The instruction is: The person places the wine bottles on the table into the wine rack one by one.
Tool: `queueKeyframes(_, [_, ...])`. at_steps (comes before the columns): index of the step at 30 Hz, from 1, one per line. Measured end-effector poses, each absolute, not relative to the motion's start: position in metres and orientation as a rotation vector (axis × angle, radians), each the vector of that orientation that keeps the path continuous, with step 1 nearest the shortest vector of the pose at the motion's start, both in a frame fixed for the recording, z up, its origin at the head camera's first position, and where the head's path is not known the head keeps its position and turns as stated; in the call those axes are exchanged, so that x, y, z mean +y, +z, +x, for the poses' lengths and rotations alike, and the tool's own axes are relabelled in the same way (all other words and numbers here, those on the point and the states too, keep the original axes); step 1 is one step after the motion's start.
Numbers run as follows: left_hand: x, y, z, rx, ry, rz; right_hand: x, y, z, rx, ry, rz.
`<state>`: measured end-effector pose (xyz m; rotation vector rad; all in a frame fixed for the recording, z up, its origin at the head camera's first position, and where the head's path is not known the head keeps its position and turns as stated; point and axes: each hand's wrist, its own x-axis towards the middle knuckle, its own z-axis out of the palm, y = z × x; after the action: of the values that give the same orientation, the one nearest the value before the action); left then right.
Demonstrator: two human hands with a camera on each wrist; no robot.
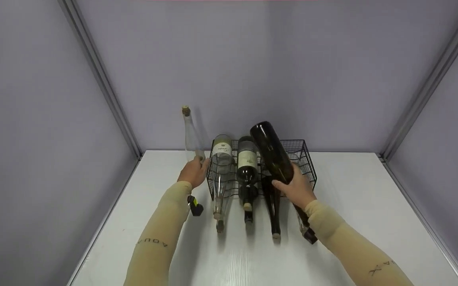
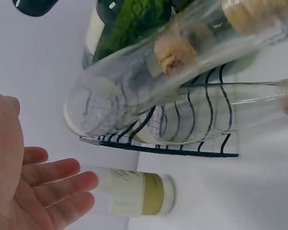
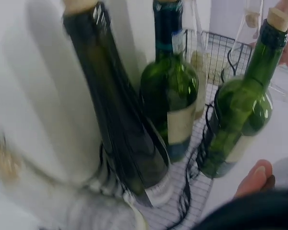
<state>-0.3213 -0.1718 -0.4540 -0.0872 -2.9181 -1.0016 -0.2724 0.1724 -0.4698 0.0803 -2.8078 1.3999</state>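
In the head view, a clear glass bottle (image 1: 191, 137) with a cork stands upright left of a black wire rack (image 1: 310, 159). My left hand (image 1: 193, 172) is at its lower part; the left wrist view shows the fingers (image 2: 62, 191) loosely extended beside the labelled bottle (image 2: 153, 194), not wrapped round it. My right hand (image 1: 298, 187) grips a dark wine bottle (image 1: 270, 147) near its shoulder, tilted base-up above the rack's right half. Its neck is hidden by the hand and wrist. The right wrist view shows the thumb (image 3: 259, 176) and a dark blurred edge.
Bottles lie in the rack, necks towards me: clear ones (image 1: 220, 180) at left, green labelled ones (image 1: 247, 159) beside them, then a slim dark bottle (image 1: 272, 206). A clear bottle (image 3: 67, 203) lies at the far right. Behind the white table (image 1: 352, 190) rises a grey wall.
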Motion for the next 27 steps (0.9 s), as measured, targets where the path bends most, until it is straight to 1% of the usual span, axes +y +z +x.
queueKeyframes(9, [-0.156,-0.47,-0.333,-3.052,-0.976,-0.115,0.168,-0.487,-0.276,-2.68,1.832,-0.156])
queueKeyframes(16, [-0.153,-0.482,-0.337,-3.053,-0.973,-0.108,0.158,-0.492,-0.279,-2.576,2.042,-0.227])
queueKeyframes(22, [-0.153,-0.483,-0.331,-3.119,-1.0,-0.063,0.154,-0.491,-0.28,-2.496,2.225,-0.304])
queueKeyframes(27, [-0.154,-0.478,-0.326,-3.152,-1.064,-0.024,0.154,-0.491,-0.281,-2.461,2.287,-0.363])
